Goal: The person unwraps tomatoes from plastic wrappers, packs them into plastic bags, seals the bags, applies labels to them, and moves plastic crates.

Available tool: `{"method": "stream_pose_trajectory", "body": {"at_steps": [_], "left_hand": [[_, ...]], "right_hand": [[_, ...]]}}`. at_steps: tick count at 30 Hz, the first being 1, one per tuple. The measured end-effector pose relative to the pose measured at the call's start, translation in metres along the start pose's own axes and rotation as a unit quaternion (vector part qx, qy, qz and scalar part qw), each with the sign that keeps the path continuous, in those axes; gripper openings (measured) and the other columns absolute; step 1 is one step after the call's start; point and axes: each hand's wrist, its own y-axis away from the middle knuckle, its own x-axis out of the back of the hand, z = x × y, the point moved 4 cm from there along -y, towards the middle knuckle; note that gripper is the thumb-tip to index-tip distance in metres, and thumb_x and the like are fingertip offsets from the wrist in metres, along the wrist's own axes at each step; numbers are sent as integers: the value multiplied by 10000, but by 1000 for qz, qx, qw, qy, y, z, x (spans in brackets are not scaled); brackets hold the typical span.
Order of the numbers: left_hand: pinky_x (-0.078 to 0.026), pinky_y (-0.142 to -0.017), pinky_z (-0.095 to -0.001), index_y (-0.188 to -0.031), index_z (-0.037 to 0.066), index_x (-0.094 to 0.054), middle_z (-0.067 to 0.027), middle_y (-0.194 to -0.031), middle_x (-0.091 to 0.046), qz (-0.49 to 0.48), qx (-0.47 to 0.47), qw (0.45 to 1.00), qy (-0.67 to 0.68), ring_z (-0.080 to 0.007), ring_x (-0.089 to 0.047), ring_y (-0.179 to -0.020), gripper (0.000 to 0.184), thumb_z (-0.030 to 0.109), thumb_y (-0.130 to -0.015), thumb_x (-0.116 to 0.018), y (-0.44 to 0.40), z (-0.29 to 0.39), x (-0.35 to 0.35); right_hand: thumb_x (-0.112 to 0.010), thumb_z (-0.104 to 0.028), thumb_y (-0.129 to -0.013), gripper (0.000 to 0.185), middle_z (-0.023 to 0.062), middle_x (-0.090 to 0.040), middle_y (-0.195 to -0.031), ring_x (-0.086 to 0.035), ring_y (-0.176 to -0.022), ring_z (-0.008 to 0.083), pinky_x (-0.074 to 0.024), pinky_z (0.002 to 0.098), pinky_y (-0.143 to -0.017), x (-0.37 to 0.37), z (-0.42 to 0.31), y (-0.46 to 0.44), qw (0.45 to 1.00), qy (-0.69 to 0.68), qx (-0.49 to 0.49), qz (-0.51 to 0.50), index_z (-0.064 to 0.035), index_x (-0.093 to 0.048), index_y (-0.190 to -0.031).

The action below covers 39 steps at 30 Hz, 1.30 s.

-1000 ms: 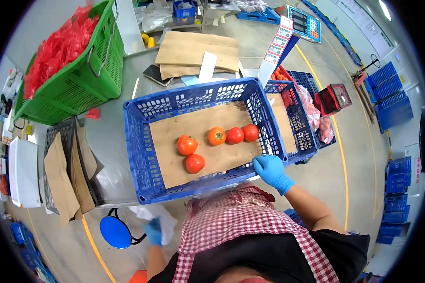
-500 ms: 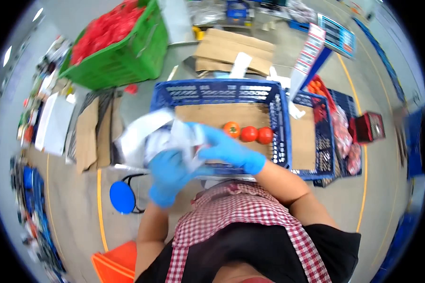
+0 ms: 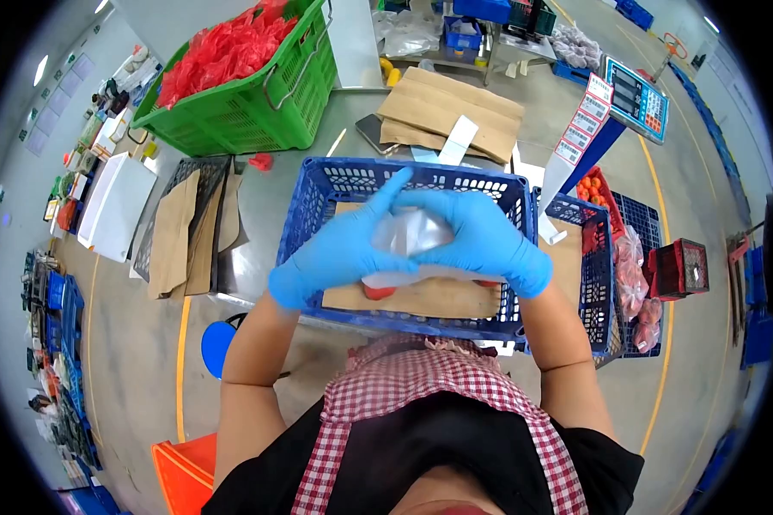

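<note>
Both hands wear blue gloves and hold a crumpled whitish translucent plastic bag (image 3: 410,232) between them, above the blue crate (image 3: 296,227). My left hand (image 3: 343,245) grips the bag from its left side, thumb and fingers around it. Opposite it, my right hand (image 3: 481,236) is curled around the bag's right side. Brown cardboard (image 3: 438,299) lines the crate's floor. Below the bag a red tomato (image 3: 379,293) shows in part, with another sliver of red farther right. The other tomatoes are hidden by the hands and bag.
A green crate (image 3: 232,112) of red bags stands at the upper left. Cardboard sheets (image 3: 447,107) lie behind the blue crate. A scale (image 3: 636,99) and label strip (image 3: 580,124) rise at the right, near a second blue crate (image 3: 594,257). A blue stool (image 3: 217,348) is below left.
My right hand has left the crate's rim, and my left hand has brought the bag up from below the table. Both hands and the bag are now over the crate's middle.
</note>
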Motion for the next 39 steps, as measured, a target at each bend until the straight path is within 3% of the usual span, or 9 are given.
{"method": "stream_pose_trajectory", "body": {"at_steps": [4,7,10,15,18,25,29,35,39], "left_hand": [[-441,-813,-278,-1323,5,-368,-66,-1105,-552,-171,170,959,151,-113,-533,-938,594,177,-813,-620,-9,-29,-8],[-451,-743,-262,-1196,-6,-492,-45,-1012,-570,-18,95,949,299,-95,-538,-861,406,174,-840,-567,-21,-35,-14],[-422,-629,-215,-928,25,-604,-18,-786,-584,-77,102,952,280,-87,-536,-722,176,155,-844,-520,-22,-81,-12],[-445,-626,-211,-1012,4,-633,-13,-743,-595,-180,102,970,128,-64,-523,-700,251,151,-809,-623,-9,-60,-4],[-405,-529,-203,-893,9,-674,2,-689,-596,-27,176,970,164,-53,-503,-599,181,162,-800,-646,-14,-65,2],[-413,-495,-215,-780,-3,-661,-19,-674,-603,231,154,939,201,-71,-512,-556,188,177,-755,-707,-10,-105,17],[-455,-517,-266,-718,-31,-614,-59,-663,-618,293,108,932,185,-105,-551,-567,292,208,-675,-777,-5,-116,-14],[-414,-518,-260,-736,2,-631,-8,-681,-583,369,89,901,212,-86,-501,-582,80,69,-735,-672,7,-156,16],[-402,-541,-300,-695,5,-588,-33,-617,-512,517,131,844,-50,-107,-474,-607,186,155,-720,-696,39,-213,98]], "right_hand": [[-589,-8,-669,681,116,-583,-1096,-582,-983,241,-444,324,-879,12,26,-6,987,-136,-18,80,-126,-418,-1317],[-490,85,-651,732,84,-564,-1075,-548,-1001,181,-417,291,-911,2,33,-11,954,-269,-65,118,-113,-382,-1348],[-515,104,-653,742,36,-553,-1095,-514,-1013,125,-402,264,-921,-2,46,-14,895,-407,-58,173,-99,-376,-1352],[-684,-17,-663,744,95,-520,-1223,-527,-1041,199,-421,298,-914,-13,60,-18,965,-155,-133,163,-110,-389,-1340],[-705,-114,-664,727,162,-544,-1167,-545,-1032,321,-432,353,-895,-23,56,-25,982,-99,-107,122,-125,-404,-1325],[-705,-95,-704,430,141,-576,-1054,-565,-896,269,-450,302,-761,-16,28,-9,920,210,-23,330,-19,-562,-1103],[-595,-234,-830,296,112,-636,-888,-608,-789,242,-486,343,-698,-89,67,-6,896,-274,-350,23,-4,-594,-1015],[-478,-189,-903,297,140,-618,-1020,-613,-902,236,-496,325,-817,-88,119,2,604,-711,-279,229,21,-548,-1099],[-503,-216,-898,285,96,-622,-1022,-592,-940,199,-475,305,-845,-38,121,0,601,-675,-313,291,2,-576,-1066]]}}
